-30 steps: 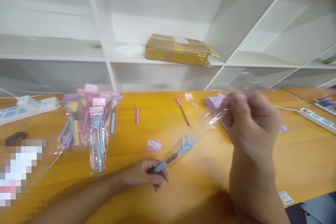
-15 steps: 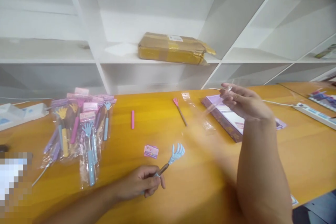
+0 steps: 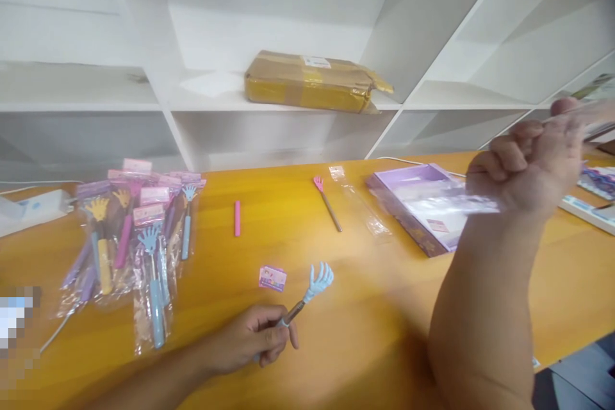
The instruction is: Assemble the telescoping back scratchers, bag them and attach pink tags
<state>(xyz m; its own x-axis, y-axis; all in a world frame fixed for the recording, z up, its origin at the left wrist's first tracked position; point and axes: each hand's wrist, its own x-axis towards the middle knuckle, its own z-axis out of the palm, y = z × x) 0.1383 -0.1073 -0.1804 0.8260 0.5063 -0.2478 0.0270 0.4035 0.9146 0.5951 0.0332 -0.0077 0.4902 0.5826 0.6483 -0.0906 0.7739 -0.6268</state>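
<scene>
My left hand (image 3: 262, 336) is closed around the light blue handle of a back scratcher (image 3: 319, 282), whose small blue hand points up and away on a short metal rod. Off to the right, my raised right hand (image 3: 528, 160) has its fingers curled on a thin clear plastic bag (image 3: 475, 204), which is blurred and trails to the left of the wrist. Just beyond my left hand lie small printed cards (image 3: 273, 278). Farther back are a pink tube handle (image 3: 237, 218) and a pink-handed scratcher rod (image 3: 329, 205), apart from each other.
Several bagged back scratchers (image 3: 154, 282) are heaped at the left. A flat clear bag (image 3: 360, 205) lies beside an open purple box (image 3: 408, 224) with cards inside. Power strips (image 3: 589, 214) sit at both sides. A taped carton (image 3: 307, 83) rests on the white shelf behind.
My right hand has swung right and away from the back scratcher, taking the clear plastic with it. My left hand keeps its hold. The view has shifted, and the purple box is more exposed.
</scene>
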